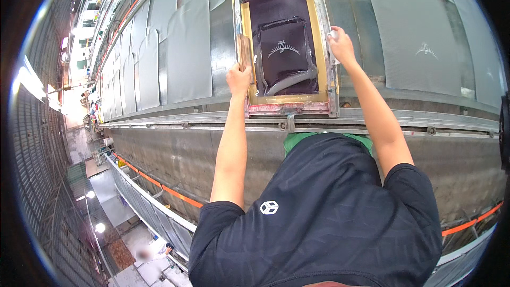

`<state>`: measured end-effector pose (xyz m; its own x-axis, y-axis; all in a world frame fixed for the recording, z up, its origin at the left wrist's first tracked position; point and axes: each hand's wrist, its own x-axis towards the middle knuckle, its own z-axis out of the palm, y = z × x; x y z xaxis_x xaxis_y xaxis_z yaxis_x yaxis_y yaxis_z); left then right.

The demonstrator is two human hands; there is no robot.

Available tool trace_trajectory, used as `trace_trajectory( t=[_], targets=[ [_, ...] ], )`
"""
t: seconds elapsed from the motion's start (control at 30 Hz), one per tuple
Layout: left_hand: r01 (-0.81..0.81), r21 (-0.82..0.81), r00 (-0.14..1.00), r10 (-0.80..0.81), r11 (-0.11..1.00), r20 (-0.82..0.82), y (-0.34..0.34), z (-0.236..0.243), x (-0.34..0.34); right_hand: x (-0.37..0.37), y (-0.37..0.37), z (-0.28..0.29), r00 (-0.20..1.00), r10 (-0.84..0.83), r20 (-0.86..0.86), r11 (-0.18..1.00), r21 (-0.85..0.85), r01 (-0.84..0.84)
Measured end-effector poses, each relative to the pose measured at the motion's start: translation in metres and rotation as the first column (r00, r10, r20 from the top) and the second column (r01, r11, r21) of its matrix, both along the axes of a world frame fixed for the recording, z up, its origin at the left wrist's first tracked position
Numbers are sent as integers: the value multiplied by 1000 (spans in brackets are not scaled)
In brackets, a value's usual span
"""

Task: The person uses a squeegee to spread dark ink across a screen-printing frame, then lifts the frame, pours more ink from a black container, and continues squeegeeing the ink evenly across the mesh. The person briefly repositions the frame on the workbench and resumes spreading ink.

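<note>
A screen printing frame [328,87] lies on the long table in front of me, with yellow tape around its dark mesh [281,8]. A pale arched design [283,49] shows in the mesh, and a grey streak of ink [292,81] curves below it. My left hand [239,78] is closed around a flat wooden squeegee [245,52], which stands along the frame's left side. At the frame's right side my right hand [342,48] is closed on a small white thing [333,35] whose kind I cannot make out. The fingers hide most of it.
Grey fabric panels [188,53] lie along the table on the left. Another panel [419,37] on the right bears the same pale design. A metal rail [382,119] runs along the near edge, with a clamp [287,122] below the frame. Another person [154,255] is at lower left.
</note>
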<state>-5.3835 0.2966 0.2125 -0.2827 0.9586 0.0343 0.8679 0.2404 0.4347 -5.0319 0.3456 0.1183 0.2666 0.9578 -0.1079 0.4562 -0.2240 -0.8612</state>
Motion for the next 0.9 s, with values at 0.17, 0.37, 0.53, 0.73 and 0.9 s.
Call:
trace_trajectory(
  t=[0.17, 0.37, 0.53, 0.73, 0.9],
  targets=[
    [-50, -7, 999, 50, 999, -22, -29, 3, 9, -16, 7, -3, 977, -183, -106, 982, -75, 176],
    [-109, 16, 994, 110, 994, -28, -55, 10, 7, -25, -2, 22, 959, -223, -174, 972, -113, 206],
    [-115, -6, 990, 114, 993, -80, -62, 0, 14, -23, -9, 25, 951, -240, -193, 968, 23, 249],
    [-115, 78, 985, 123, 990, -118, -42, -6, 27, -23, -15, 48, 959, -214, -187, 976, 7, 219],
    [-59, 88, 996, 64, 994, -61, 15, 4, 28, -22, -18, 51, 955, -216, -204, 971, 52, 231]
  ],
)
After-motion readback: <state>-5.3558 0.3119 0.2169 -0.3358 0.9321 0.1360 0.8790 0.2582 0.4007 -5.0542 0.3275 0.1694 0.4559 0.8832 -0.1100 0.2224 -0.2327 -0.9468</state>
